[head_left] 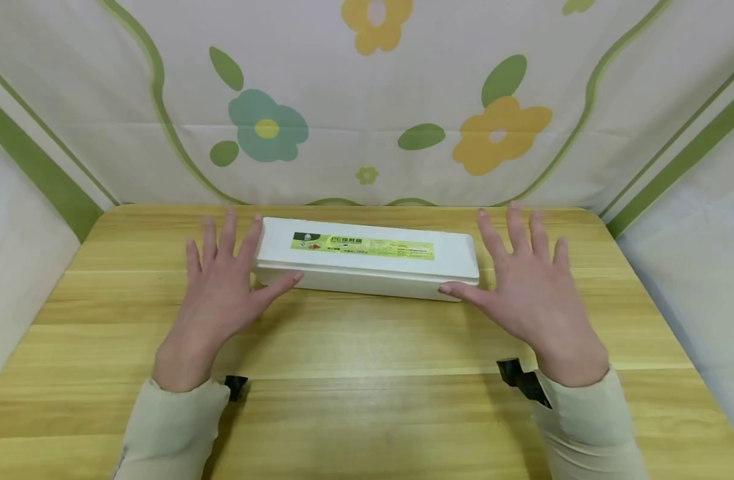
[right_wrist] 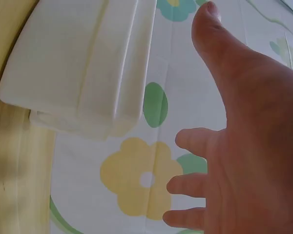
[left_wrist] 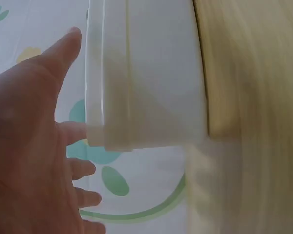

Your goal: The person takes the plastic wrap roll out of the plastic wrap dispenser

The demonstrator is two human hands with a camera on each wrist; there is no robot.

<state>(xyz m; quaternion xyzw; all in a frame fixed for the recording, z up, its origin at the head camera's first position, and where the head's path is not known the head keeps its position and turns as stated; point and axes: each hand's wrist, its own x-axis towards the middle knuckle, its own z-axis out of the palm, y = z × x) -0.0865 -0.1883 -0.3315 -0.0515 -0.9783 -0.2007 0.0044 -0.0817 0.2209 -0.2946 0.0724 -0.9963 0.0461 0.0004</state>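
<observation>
On the left, a person's bare left hand (head_left: 219, 290) is spread out over the bench, with straight fingers that hold nothing, close to the left end of a long, white plastic box (head_left: 367, 270). The box lies between the two hands, near the back of the yellow-brown wooden bench (head_left: 355, 380), with a yellow-green paper label (head_left: 363, 245) on its flat top. On the right, the bare right hand (head_left: 525, 290) is spread too, its fingers grasping nothing, just beside the box's right end.
</observation>
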